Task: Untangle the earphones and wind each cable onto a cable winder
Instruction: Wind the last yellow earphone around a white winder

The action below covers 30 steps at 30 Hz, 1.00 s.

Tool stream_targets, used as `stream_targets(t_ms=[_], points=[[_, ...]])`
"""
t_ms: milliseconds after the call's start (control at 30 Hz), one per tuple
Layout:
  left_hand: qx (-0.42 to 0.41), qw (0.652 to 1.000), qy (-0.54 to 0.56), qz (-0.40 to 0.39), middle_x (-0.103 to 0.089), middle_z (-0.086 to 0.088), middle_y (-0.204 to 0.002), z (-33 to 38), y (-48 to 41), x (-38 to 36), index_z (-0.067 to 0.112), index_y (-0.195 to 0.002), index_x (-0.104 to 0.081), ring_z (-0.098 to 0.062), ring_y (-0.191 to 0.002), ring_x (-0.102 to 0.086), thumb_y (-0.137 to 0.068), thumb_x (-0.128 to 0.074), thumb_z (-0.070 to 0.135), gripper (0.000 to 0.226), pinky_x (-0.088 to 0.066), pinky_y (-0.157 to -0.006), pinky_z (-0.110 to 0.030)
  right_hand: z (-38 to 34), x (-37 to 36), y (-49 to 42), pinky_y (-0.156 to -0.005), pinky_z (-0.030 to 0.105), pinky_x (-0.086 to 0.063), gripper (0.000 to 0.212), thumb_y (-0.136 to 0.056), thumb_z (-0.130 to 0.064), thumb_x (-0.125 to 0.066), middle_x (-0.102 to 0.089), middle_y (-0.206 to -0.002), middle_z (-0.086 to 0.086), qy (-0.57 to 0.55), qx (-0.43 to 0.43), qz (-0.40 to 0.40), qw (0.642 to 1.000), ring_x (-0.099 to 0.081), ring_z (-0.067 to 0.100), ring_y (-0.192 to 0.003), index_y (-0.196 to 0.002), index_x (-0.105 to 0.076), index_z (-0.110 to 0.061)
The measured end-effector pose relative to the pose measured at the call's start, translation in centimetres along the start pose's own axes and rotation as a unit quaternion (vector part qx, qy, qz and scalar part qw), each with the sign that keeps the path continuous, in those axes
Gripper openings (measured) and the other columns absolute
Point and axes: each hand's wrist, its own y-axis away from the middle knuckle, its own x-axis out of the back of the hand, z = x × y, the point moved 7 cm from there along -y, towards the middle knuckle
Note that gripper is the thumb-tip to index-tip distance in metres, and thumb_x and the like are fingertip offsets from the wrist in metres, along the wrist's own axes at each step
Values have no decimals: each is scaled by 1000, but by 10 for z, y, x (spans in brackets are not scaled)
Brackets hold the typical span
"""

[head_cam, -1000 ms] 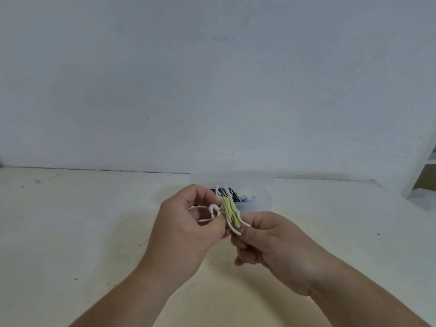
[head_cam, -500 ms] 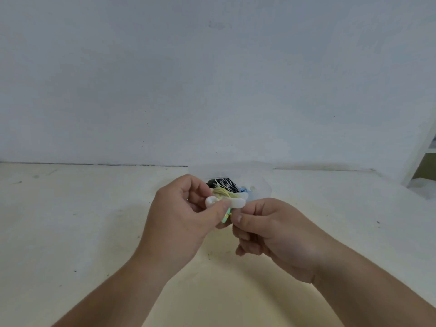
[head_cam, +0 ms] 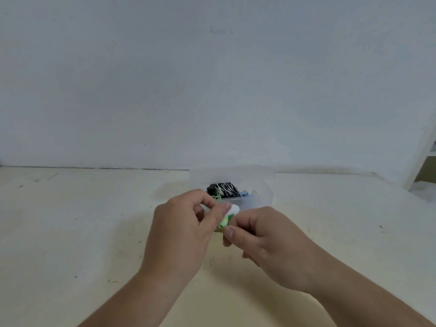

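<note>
A small white plastic cable winder (head_cam: 234, 208) is held between the two hands, just above the cream table (head_cam: 70, 232) and a little right of the middle of the scene. A light green earphone cable (head_cam: 224, 222) is seen on it, in the gap between the thumbs; how much of the cable is wound cannot be told, because most of it is hidden by the fingers.

The left hand (head_cam: 181, 234) is curled around the left side of the winder, and its thumb is laid against the white rounded end. The right hand (head_cam: 266, 244) is curled as well – its thumb and forefinger are closed on the near, lower part of the bundle. The two hands are touching each other around the winder.

Just behind the hands, on the far side, a clear plastic box (head_cam: 266, 182) is placed on the table. Inside it a black and white wound bundle (head_cam: 225, 188) and a small blue piece (head_cam: 244, 193) are visible. The scene is closed at the far side by a pale grey wall (head_cam: 212, 90), and a white frame post (head_cam: 422, 156) is seen at the right edge.
</note>
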Motion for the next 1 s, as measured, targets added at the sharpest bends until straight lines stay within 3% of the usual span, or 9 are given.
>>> stream_targets(t_ms=[67, 133, 233, 367, 433, 567, 667, 833, 1000], points=[[-3, 1000, -11, 10, -44, 10, -41, 3, 1, 1, 24, -63, -66, -10, -41, -39, -79, -73, 47, 28, -32, -44, -18, -2, 1, 0, -67, 45, -51, 32, -98, -40, -55, -58, -67, 12, 26, 16, 20, 999, -56, 34, -68, -75, -67, -21], [-9, 1000, -18, 16, -45, 12, -41, 5, 2, 0, 23, -62, -64, -9, -42, -41, -79, -74, 45, 30, -32, -44, -17, -1, 2, 0, -67, 46, -50, 35, -97, -42, -55, -61, -70, 14, 26, 20, 39, 999, -59, 35, -71, -74, -67, -19], [-20, 1000, -16, 6, -49, 12, -43, 6, 3, -2, 21, -63, -61, -9, -43, -42, -83, -71, 42, 30, -33, -45, -15, 1, 4, -1, -66, 47, -51, 38, -97, -42, -56, -57, -65, 13, 16, 15, 50, 998, -57, 34, -65, -69, -65, -17], [-13, 999, 24, -25, -55, 1, -53, 2, 0, -6, 22, -69, -61, -7, -43, -39, -88, -67, 37, 25, -32, -46, -16, 5, 8, -3, -67, 49, -52, 35, -95, -39, -61, -57, -65, 16, -5, -1, 54, 999, -48, 18, -58, -68, -62, -17], [-1, 997, 64, -49, -55, -6, -60, 1, -1, -9, 22, -74, -62, -12, -45, -40, -90, -65, 35, 21, -36, -46, -26, 3, 11, -3, -63, 45, -50, 36, -93, -35, -63, -57, -67, 18, -4, 7, 60, 998, -46, 17, -59, -69, -58, -8], [15, 989, 118, -87, -55, -8, -67, 3, 0, -14, 22, -79, -60, -18, -46, -45, -93, -61, 30, 16, -39, -46, -26, 0, 15, -1, -57, 35, -37, 37, -93, -31, -64, -43, -55, 0, 2, 23, 68, 997, -41, 17, -57, -67, -52, -6], [35, 983, 144, -111, -52, -1, -67, 1, 0, -17, 21, -81, -60, -19, -48, -47, -91, -67, 27, 14, -39, -45, -21, 0, 18, -1, -57, 33, -35, 40, -93, -32, -64, -41, -56, 0, -10, 19, 77, 997, -40, 18, -57, -66, -53, -4], [59, 981, 163, -86, -54, 3, -68, -4, -3, -13, 19, -79, -60, -15, -50, -47, -88, -67, 15, 13, -40, -46, -18, 1, 16, 1, -55, 24, -42, 27, -97, -28, -59, -50, -52, -11, 2, -18, 40, 999, -48, 8, -49, -76, -69, -15], [4, 992, 100, -81, -49, 6, -63, 0, -2, -12, 22, -82, -58, -13, -53, -42, -81, -70, 13, 15, -36, -48, -24, 1, 17, 3, -55, 21, -44, 26, -99, -27, -56, -55, -53, -12, 41, -41, 42, 997, -56, 8, -48, -76, -68, -19]])
